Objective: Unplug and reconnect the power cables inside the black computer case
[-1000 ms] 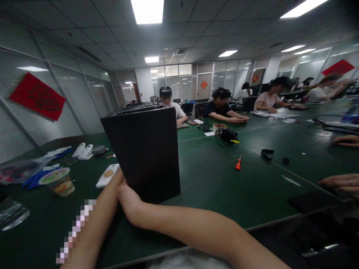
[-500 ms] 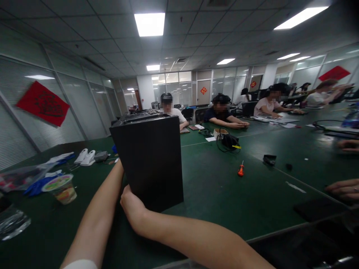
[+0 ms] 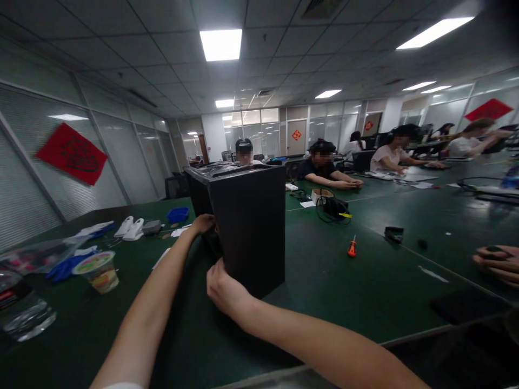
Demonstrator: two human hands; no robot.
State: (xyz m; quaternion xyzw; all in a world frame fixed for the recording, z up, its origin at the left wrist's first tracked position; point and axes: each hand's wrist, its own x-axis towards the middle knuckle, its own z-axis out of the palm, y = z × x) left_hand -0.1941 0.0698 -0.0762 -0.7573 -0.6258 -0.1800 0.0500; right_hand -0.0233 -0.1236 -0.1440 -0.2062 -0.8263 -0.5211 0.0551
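Observation:
A black computer case (image 3: pixel 249 232) stands upright on the green table in front of me, turned so that its left side shows at an angle. That side looks dark and partly open. My left hand (image 3: pixel 204 223) is at this side, fingers bent in against the case, with the fingertips hidden. Lower and closer to me, my right hand (image 3: pixel 227 286) wraps round the near lower left edge of the case. Its fingers go out of sight behind that edge.
An orange screwdriver (image 3: pixel 352 247) lies right of the case, near a black cable bundle (image 3: pixel 334 208). On the left are a blue tray (image 3: pixel 178 215), a plastic cup (image 3: pixel 99 272) and a water bottle (image 3: pixel 24 308). A co-worker's hands (image 3: pixel 498 265) rest at the right edge.
The case has turned, so more of its left side shows, and it sits further right in view. My left hand, hidden behind it before, is now visible. My right hand stays on the lower edge.

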